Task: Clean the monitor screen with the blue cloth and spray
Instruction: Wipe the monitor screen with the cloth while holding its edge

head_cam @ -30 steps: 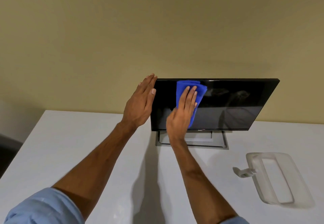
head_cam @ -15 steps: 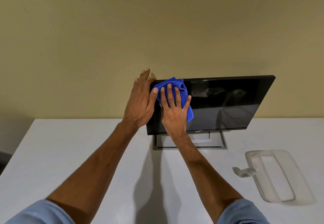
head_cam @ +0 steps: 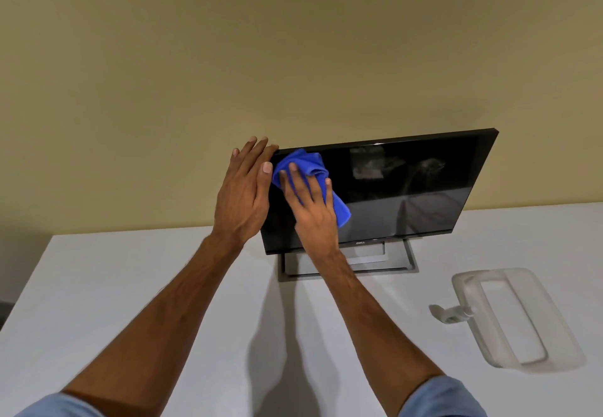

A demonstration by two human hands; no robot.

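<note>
1. The Dell monitor (head_cam: 408, 188) stands on its rectangular grey stand (head_cam: 349, 265) at the far side of the white table (head_cam: 130, 302), close to the beige wall (head_cam: 293, 57); its dark screen is off and shows faint reflections.
2. I see my right hand (head_cam: 315, 212) laid flat on the left part of the screen, fingers spread, pressing the blue cloth (head_cam: 306, 168) against the glass rather than pinching it.
3. The cloth is bunched, with folds rising near the screen's upper left corner and a tail hanging down past the right side of my palm.
4. My left hand (head_cam: 243, 196) is open with fingers held together, resting against the monitor's left edge; the fingertips reach the top left corner of the frame and the thumb lies just beside the cloth.
5. The spray bottle (head_cam: 509, 315), clear and pale, lies on its side on the table to the right, nearer than the monitor and well apart from both hands, its trigger head pointing left.
6. Light blue sleeves (head_cam: 440, 398) show at the near edge of the view.
</note>
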